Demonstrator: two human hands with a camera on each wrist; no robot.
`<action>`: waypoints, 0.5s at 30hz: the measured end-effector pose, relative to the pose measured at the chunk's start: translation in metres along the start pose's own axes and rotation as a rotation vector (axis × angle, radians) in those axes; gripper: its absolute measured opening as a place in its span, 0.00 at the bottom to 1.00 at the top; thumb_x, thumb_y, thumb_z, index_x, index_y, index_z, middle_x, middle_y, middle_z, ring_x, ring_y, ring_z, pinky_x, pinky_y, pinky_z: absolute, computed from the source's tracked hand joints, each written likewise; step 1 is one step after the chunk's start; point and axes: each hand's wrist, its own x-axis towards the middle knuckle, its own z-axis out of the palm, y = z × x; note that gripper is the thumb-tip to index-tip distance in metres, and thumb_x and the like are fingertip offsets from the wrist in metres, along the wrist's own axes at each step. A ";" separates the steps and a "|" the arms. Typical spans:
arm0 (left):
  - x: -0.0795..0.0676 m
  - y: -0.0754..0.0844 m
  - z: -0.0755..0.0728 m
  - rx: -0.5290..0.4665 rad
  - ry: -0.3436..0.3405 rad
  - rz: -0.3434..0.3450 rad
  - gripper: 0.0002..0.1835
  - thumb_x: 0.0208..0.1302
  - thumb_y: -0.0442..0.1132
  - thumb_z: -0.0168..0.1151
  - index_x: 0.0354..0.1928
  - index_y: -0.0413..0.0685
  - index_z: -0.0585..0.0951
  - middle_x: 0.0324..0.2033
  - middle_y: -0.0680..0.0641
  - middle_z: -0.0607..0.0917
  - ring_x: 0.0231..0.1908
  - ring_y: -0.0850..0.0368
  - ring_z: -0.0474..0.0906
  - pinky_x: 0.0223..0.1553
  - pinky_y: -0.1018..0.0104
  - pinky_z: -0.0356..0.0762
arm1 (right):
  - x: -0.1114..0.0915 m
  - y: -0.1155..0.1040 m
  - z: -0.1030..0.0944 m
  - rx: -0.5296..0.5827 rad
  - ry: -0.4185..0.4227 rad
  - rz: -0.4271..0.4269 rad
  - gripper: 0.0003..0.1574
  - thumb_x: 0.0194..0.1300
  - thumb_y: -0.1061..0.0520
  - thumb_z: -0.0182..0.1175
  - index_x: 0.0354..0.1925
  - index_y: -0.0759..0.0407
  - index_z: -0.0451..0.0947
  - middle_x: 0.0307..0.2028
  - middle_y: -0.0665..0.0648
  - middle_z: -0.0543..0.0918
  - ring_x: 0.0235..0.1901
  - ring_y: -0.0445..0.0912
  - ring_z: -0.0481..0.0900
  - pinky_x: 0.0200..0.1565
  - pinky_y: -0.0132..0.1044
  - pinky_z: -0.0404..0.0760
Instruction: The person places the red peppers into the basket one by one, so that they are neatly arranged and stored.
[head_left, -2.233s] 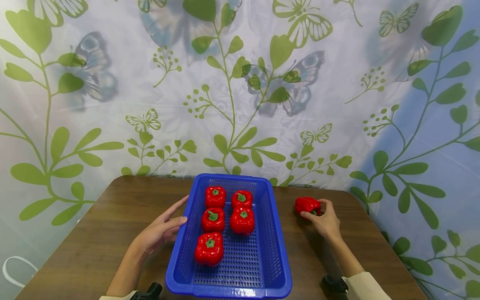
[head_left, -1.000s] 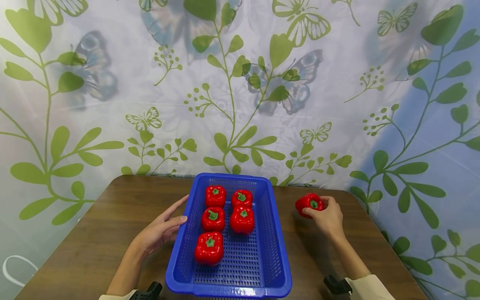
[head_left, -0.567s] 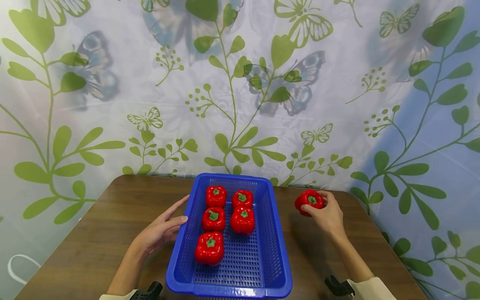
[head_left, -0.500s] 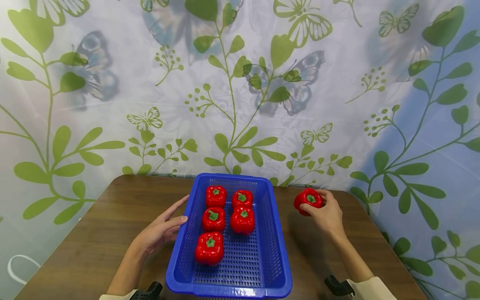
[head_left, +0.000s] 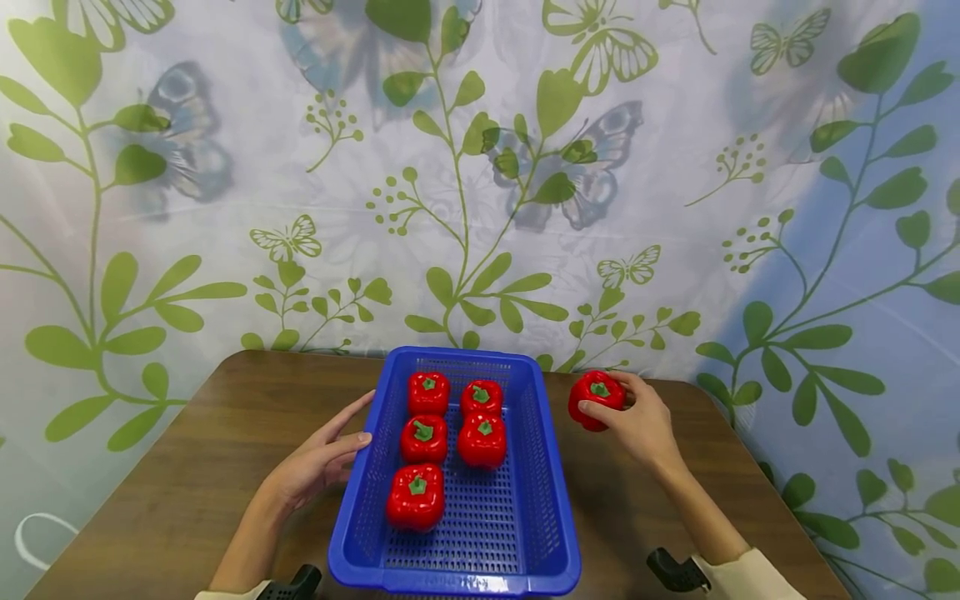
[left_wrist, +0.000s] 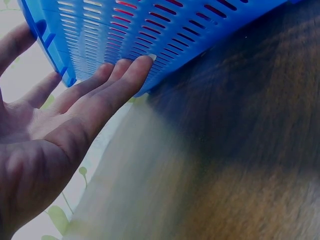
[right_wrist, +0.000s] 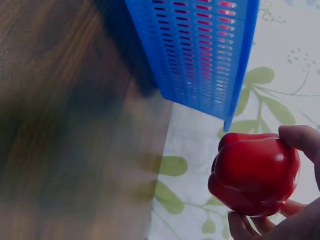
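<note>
My right hand (head_left: 639, 421) grips a red bell pepper (head_left: 595, 402) between thumb and fingers, right of the blue basket (head_left: 564, 500). Its green stem faces up in the head view; the right wrist view shows the pepper's glossy side (right_wrist: 255, 172). My left hand (head_left: 315, 462) rests against the basket's left side with fingers extended. In the left wrist view, those fingers (left_wrist: 107, 95) touch the perforated wall (left_wrist: 165, 30), and the thumb is at the rim. Several red bell peppers stand stem up inside the basket, one of them a front-left pepper (head_left: 416, 497).
A brown wooden table (head_left: 195, 467) carries the basket. Behind it hangs a pale curtain (head_left: 345, 167) printed with green leaves and butterflies. The basket's front right part shows bare perforated floor (head_left: 491, 533).
My right hand has raised the pepper off the table, turned it from lying sideways to stem up, and brought it left toward the basket. My left hand has stayed in place.
</note>
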 end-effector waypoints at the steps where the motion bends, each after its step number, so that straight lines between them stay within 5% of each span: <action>1: 0.000 0.000 0.000 -0.001 -0.001 -0.001 0.37 0.79 0.40 0.48 0.81 0.69 0.45 0.71 0.28 0.67 0.64 0.35 0.77 0.57 0.43 0.81 | 0.000 -0.003 0.000 -0.003 -0.005 -0.008 0.45 0.62 0.38 0.69 0.70 0.55 0.68 0.63 0.64 0.77 0.58 0.60 0.77 0.50 0.52 0.85; 15: 0.003 0.002 -0.006 -0.005 -0.005 -0.003 0.37 0.79 0.39 0.49 0.81 0.68 0.46 0.70 0.29 0.70 0.62 0.37 0.79 0.56 0.44 0.81 | -0.009 -0.048 0.003 0.029 -0.079 -0.086 0.44 0.60 0.41 0.73 0.68 0.54 0.71 0.60 0.62 0.80 0.54 0.58 0.80 0.45 0.45 0.88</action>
